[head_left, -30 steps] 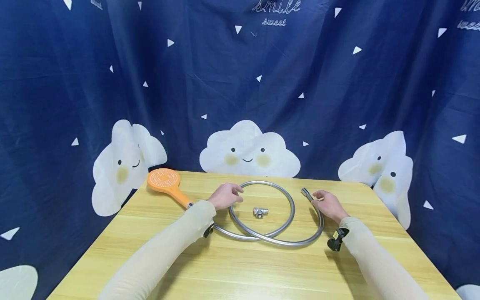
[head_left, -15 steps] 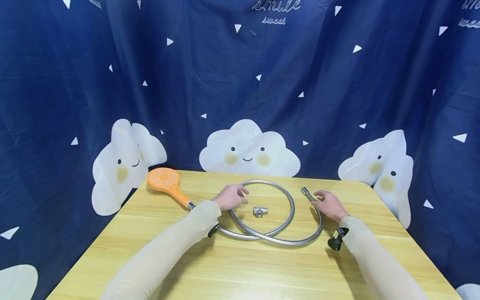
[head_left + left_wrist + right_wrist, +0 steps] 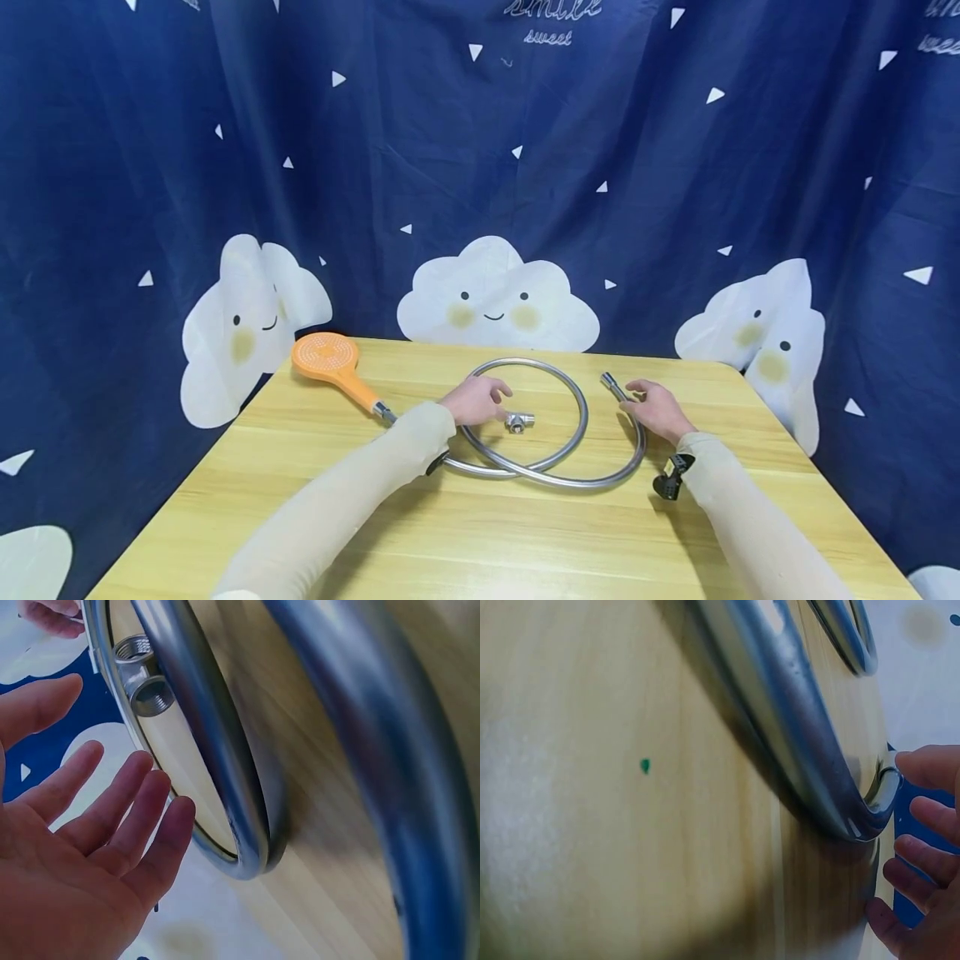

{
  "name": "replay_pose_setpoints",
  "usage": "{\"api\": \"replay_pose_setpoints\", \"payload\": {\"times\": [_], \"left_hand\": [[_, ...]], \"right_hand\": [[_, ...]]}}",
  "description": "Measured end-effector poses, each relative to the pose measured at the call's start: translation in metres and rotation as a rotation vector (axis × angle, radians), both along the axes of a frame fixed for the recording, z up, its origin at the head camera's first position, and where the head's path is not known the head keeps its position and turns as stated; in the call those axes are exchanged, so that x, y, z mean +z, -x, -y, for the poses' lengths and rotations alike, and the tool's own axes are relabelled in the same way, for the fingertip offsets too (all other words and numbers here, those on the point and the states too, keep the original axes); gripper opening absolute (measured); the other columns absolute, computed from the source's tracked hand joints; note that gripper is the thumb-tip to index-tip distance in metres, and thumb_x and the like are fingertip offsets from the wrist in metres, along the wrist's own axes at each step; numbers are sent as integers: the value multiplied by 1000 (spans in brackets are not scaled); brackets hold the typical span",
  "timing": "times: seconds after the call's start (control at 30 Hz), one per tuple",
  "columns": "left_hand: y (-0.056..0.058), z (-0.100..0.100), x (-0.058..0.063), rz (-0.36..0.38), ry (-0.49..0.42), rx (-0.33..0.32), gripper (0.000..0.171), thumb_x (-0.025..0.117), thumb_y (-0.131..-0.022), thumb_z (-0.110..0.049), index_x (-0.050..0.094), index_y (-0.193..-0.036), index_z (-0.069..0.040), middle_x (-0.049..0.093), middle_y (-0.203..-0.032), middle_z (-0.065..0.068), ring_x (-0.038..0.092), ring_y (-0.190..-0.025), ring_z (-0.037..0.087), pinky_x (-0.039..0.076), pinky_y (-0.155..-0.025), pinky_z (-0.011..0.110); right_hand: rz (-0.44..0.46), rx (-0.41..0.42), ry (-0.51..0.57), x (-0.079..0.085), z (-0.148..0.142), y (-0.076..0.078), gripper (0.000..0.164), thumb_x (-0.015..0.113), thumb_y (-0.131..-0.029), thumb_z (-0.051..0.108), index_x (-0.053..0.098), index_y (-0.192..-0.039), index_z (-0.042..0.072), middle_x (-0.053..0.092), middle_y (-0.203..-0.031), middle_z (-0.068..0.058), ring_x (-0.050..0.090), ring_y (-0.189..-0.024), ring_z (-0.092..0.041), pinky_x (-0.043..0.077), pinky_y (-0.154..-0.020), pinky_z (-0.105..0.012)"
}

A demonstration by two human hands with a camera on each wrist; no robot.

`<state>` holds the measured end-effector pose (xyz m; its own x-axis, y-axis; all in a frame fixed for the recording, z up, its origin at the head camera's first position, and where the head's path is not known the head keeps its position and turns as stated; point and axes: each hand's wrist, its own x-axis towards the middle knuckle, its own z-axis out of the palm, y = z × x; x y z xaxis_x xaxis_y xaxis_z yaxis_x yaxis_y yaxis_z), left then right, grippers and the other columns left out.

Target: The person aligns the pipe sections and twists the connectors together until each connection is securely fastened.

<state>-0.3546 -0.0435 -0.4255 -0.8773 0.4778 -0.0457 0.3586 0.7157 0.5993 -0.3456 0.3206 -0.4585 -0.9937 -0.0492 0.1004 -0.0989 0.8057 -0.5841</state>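
Note:
A silver metal shower hose (image 3: 582, 482) lies looped on the wooden table, joined at its left to the handle of an orange shower head (image 3: 327, 353). Inside the loop sits a small chrome tee fitting (image 3: 517, 422), its threaded mouths visible in the left wrist view. My left hand (image 3: 476, 400) hovers over the loop's left side with fingers spread and loosely bent, fingertips just left of the tee fitting. At the right, my right hand (image 3: 657, 410) is beside the hose's free end (image 3: 612, 383); its thumb overlaps the hose while the other fingers stay spread.
The wooden table (image 3: 480, 550) reaches back to a dark blue curtain (image 3: 450, 150) printed with smiling clouds. A small green mark (image 3: 645, 766) shows on the tabletop. The sleeved left forearm (image 3: 345, 492) passes over part of the hose.
My left hand has moved rightward and slightly lower, from the loop's left edge toward the tee fitting. My right hand has stayed nearly still beside the hose end.

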Motion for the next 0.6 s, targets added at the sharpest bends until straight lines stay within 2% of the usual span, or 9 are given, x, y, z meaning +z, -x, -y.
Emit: {"api": "replay_pose_setpoints", "payload": {"times": [0.17,0.33,0.6], "left_hand": [[-4,-6,0,1,21,-9,50,78,-84,-24,65,-130,-13,68,-120,13,63,-108,27,50,-97,44],[-4,-10,-5,-9,70,-23,50,79,-83,-23,65,-131,-14,69,-119,10,64,-107,24,51,-98,41],[-3,-17,-5,-12,131,-46,53,81,-82,-27,65,-132,-15,69,-115,5,64,-108,23,50,-99,40]], "right_hand": [[-2,-8,10,-3,-2,0,53,66,-94,18,53,-137,-9,56,-134,-33,55,-121,-48,47,-101,-56],[3,-6,10,0,-1,-1,54,66,-94,20,52,-137,-9,56,-135,-33,55,-122,-49,46,-101,-57],[14,0,12,2,-1,1,56,66,-95,22,51,-139,-9,55,-137,-34,53,-124,-49,45,-103,-58]]}}
